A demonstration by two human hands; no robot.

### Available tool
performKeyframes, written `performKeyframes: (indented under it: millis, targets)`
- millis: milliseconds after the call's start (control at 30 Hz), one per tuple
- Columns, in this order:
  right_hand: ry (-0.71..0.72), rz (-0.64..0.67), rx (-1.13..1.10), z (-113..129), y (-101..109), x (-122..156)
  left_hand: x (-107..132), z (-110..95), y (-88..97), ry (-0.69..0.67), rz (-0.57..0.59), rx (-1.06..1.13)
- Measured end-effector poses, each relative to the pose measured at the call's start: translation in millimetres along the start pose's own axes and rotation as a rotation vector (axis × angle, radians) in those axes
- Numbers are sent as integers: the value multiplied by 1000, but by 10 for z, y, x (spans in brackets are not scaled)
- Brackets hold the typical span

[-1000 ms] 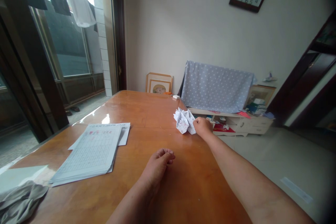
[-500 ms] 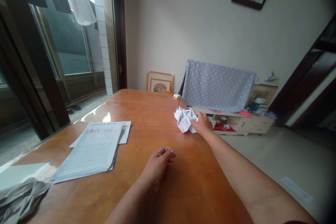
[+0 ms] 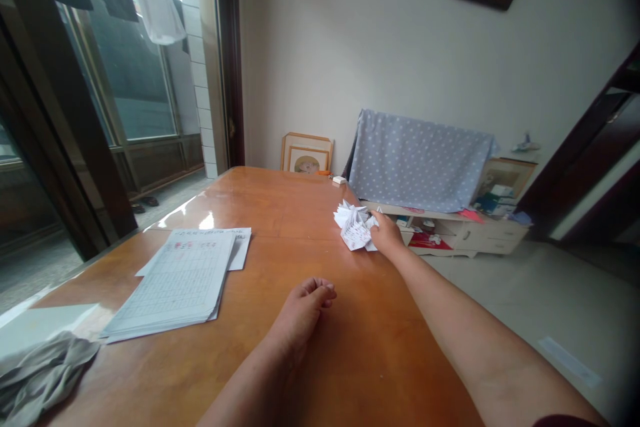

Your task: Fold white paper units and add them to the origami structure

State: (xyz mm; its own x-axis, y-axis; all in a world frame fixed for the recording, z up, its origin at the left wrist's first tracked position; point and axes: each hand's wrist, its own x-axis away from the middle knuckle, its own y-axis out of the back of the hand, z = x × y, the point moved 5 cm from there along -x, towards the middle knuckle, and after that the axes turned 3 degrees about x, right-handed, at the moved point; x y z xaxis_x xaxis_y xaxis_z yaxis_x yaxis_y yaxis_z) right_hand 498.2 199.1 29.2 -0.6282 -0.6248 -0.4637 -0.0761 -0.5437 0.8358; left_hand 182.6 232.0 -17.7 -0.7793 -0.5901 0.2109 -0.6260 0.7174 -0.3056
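Note:
At the right side of the wooden table (image 3: 240, 213), my right hand (image 3: 387, 233) grips the near right edge of a cluster of folded white paper pieces (image 3: 356, 230). Printed or written marks show on the paper, and its pointed folds stick up in layers. The fingertips are partly hidden behind the paper. Closer to me, my left hand (image 3: 311, 300) lies on the table with its fingers curled in and the thumb over them. Nothing shows in it, and it is apart from the paper cluster.
Left of my hands lies a stack of gridded paper sheets (image 3: 175, 283). A grey cloth (image 3: 47, 373) and a pale flat sheet (image 3: 45, 323) are at the near left. A small white box (image 3: 339, 180) sits by the far edge. Beyond stands a low white cabinet (image 3: 480, 237).
The right part of the folded paper cluster has tilted under my right hand, and its layers look more fanned. My left hand stays in place. The view has shifted slightly.

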Motion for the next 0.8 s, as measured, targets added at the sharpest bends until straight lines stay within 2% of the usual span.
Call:
performKeyframes:
  millis: [200, 467, 800]
  targets:
    - [-14, -72, -146, 30, -16, -2, -18, 11, -1, -10, -2, -15]
    - [-34, -9, -205, 36, -135, -59, -22, 27, 15, -6, -3, -22]
    - [-88, 57, -244, 36, -178, -131, -11, 9, 0, -11, -10, -22]
